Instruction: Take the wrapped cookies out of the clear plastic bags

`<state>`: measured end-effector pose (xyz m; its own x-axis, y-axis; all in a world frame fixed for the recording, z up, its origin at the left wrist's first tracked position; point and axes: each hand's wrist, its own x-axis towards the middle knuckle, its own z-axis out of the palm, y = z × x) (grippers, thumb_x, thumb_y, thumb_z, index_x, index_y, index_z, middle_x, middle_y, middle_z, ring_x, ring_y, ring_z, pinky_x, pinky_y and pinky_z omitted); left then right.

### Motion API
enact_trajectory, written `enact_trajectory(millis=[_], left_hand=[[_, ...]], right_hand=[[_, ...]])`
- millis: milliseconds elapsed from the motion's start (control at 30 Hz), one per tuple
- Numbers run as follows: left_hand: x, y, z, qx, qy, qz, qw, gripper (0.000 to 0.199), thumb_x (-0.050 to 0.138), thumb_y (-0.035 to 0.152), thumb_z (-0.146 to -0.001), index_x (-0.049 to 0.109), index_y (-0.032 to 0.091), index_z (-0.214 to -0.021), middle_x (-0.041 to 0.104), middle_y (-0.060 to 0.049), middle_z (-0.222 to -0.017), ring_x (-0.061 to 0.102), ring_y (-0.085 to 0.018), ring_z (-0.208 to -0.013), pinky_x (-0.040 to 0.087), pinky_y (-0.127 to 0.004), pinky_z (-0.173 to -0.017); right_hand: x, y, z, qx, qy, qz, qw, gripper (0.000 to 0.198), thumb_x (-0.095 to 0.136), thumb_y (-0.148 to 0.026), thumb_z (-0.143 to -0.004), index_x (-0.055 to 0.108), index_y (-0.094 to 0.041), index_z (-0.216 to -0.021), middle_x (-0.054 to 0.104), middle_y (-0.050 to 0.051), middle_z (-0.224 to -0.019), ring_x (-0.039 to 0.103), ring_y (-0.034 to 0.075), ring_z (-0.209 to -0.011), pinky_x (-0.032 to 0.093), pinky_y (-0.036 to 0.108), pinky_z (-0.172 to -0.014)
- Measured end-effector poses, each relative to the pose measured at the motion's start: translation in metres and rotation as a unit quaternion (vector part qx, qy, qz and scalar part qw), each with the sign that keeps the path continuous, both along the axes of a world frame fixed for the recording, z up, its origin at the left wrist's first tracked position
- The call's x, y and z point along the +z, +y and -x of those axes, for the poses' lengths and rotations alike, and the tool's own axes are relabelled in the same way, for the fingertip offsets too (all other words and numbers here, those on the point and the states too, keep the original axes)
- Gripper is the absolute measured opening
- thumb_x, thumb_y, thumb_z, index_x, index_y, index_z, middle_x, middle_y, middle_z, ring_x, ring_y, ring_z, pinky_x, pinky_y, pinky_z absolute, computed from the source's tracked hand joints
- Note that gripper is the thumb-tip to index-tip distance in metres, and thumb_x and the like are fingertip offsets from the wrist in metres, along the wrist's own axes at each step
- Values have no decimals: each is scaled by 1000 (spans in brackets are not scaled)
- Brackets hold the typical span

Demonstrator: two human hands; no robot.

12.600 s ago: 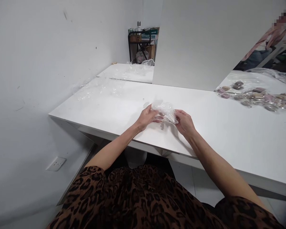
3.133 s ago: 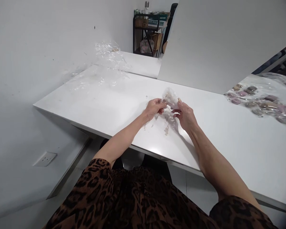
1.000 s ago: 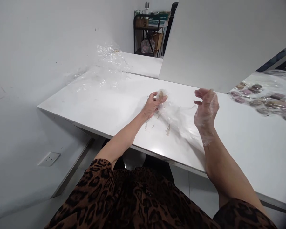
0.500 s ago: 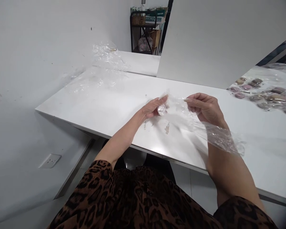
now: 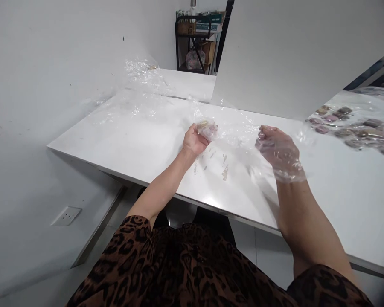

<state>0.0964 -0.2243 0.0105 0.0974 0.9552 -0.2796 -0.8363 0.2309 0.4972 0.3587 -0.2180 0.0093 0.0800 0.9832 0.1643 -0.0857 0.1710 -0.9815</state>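
My left hand is closed around a small rounded item, pinkish with a yellow patch, covered by clear plastic. Its exact kind is hard to make out. Thin clear plastic film stretches between my two hands above the white table. My right hand has its fingers curled on the film, which also drapes over the back of that hand and the wrist.
On the right lie several small rounded pink, tan and brown items in clear plastic. Crumpled clear plastic lies at the back left. A large white panel stands behind the table, and a dark shelf rack is farther back.
The plastic is spread wider between my hands and now covers my right hand. My left hand has turned palm up with the item and moved slightly left; my right hand has curled its fingers inward.
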Motion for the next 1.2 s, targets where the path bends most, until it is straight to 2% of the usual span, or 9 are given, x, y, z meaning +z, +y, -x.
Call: enact_trajectory(millis=[67, 133, 267, 367, 500, 567, 700, 833, 1200], left_hand=[[0, 1, -1, -1, 6, 11, 1000, 29, 64, 43, -102, 69, 15, -109, 76, -8, -97, 76, -21, -96, 60, -33, -90], [0, 0, -2, -2, 26, 11, 1000, 14, 72, 29, -97, 67, 15, -98, 72, -3, -83, 74, -16, -82, 61, -32, -88], [-5, -4, -6, -43, 124, -30, 991, 19, 76, 6, -86, 60, 16, -87, 67, 3, -71, 69, -12, -65, 60, -30, -78], [-9, -8, -8, -127, 173, -82, 973, 25, 84, 9, -80, 63, 15, -92, 71, -1, -77, 72, -15, -69, 60, -33, -76], [-9, -11, -8, -208, 120, -131, 962, 23, 85, 11, -81, 68, 14, -96, 74, -4, -86, 73, -15, -76, 61, -35, -86], [-9, -10, -8, -211, 112, -128, 963, 21, 84, 19, -84, 68, 15, -97, 73, -4, -89, 73, -16, -80, 62, -35, -89], [-11, -7, -6, -162, 200, -64, 964, 50, 74, 55, -94, 63, 19, -126, 70, -10, -109, 71, -18, -83, 63, -32, -81], [-12, -10, -2, -126, 260, -36, 957, 65, 57, 65, -100, 47, 22, -148, 59, -15, -134, 69, -19, -96, 62, -29, -79], [-17, -21, 2, -83, 330, -78, 937, 43, 55, 60, -101, 58, 23, -123, 60, -9, -125, 62, -15, -95, 53, -25, -80]], right_hand=[[-1, 0, -1, -8, 31, 54, 998, 28, 92, -43, -62, 71, -30, -74, 67, 1, -76, 56, 14, -61, 51, 32, -52], [1, -2, -2, -25, 18, 76, 997, 30, 94, -40, -60, 73, -28, -79, 67, 1, -77, 57, 14, -65, 52, 32, -57], [6, -10, 2, -120, -113, -30, 986, 45, 93, -53, -68, 76, -28, -101, 72, 6, -107, 66, 26, -112, 61, 43, -85], [6, -16, 13, -54, -133, -22, 989, 64, 98, -58, -62, 74, -33, -116, 72, 8, -122, 61, 32, -131, 61, 51, -95], [5, -23, 29, 111, -79, 102, 985, 66, 104, -52, -54, 76, -24, -107, 76, 8, -99, 72, 26, -95, 64, 43, -82], [9, -26, 34, 145, -37, 124, 981, 55, 104, -50, -53, 77, -20, -90, 73, 5, -83, 66, 17, -71, 61, 36, -67], [32, -35, 45, 70, 16, 58, 996, 45, 104, -45, -49, 72, -20, -69, 68, 0, -71, 46, 6, -51, 42, 24, -45], [67, -46, 56, 35, -26, -6, 999, 37, 101, -36, -51, 73, -18, -68, 56, -4, -52, 41, 4, -45, 27, 20, -41], [161, -37, 60, -72, -102, -172, 977, 27, 91, -18, -56, 64, -20, -57, 60, 0, -53, 42, 8, -37, 17, 27, -34]])
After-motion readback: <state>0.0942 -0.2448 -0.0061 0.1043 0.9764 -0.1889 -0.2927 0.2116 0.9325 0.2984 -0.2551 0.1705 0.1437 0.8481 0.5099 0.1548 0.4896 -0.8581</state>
